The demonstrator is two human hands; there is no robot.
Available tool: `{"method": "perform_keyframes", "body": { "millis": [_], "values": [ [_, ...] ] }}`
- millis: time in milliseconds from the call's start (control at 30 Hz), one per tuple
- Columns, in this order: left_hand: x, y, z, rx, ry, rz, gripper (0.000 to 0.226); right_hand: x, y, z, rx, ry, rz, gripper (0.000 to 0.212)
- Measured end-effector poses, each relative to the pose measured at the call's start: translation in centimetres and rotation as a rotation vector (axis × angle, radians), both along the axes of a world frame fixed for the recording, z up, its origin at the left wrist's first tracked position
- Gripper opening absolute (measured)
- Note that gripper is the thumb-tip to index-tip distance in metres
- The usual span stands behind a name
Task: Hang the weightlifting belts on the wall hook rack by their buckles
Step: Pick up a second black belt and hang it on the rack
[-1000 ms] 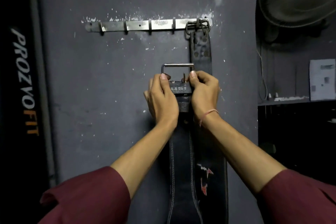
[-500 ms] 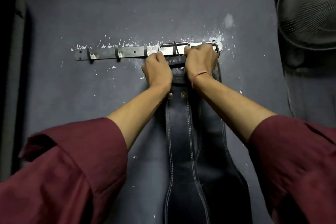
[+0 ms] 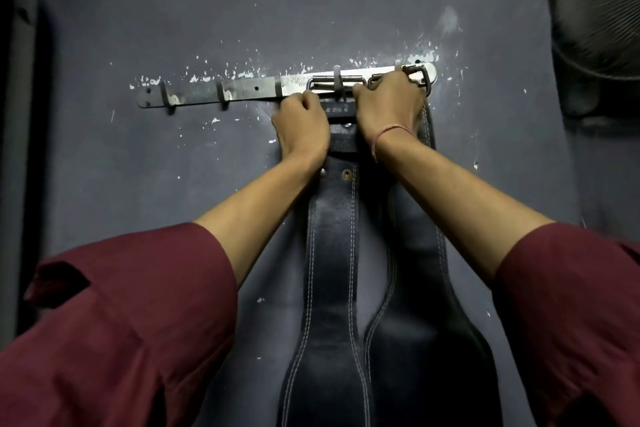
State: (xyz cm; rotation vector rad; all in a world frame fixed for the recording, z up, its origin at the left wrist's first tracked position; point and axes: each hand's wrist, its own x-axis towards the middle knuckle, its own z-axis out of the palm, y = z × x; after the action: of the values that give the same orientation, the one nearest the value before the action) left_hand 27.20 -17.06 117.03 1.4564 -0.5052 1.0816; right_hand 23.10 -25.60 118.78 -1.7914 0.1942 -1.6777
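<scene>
Both arms stretch upward; left hand [image 3: 301, 125] and right hand [image 3: 388, 108] curl around the belt [image 3: 332, 253] top, its buckle [image 3: 320, 83] against the hook rack [image 3: 207, 95].

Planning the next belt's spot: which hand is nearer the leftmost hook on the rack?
Left. The left hand grips the belt right of the leftmost hook; the right hand is farther right, past the buckle.
</scene>
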Motion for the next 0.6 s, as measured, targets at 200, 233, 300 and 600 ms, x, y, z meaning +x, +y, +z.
{"method": "perform_keyframes", "body": {
  "millis": [200,233,300,600],
  "values": [
    [-0.6,0.2,-4.7,-0.031,-0.049,-0.051,0.042,0.4,0.7,-5.6,-0.173,-0.091,0.183,0.028],
    [-0.5,0.4,-6.0,-0.01,-0.041,-0.071,0.041,0.3,0.8,-6.8,-0.217,-0.087,0.22,0.035],
    [-0.4,0.9,-8.7,0.054,-0.024,-0.097,0.037,0.1,1.0,-9.2,-0.278,-0.084,0.248,0.051],
    [-3.7,6.1,-17.8,0.228,-0.014,-0.122,0.025,-4.2,4.1,-19.5,-0.157,0.085,0.212,0.056]
  ]
}}
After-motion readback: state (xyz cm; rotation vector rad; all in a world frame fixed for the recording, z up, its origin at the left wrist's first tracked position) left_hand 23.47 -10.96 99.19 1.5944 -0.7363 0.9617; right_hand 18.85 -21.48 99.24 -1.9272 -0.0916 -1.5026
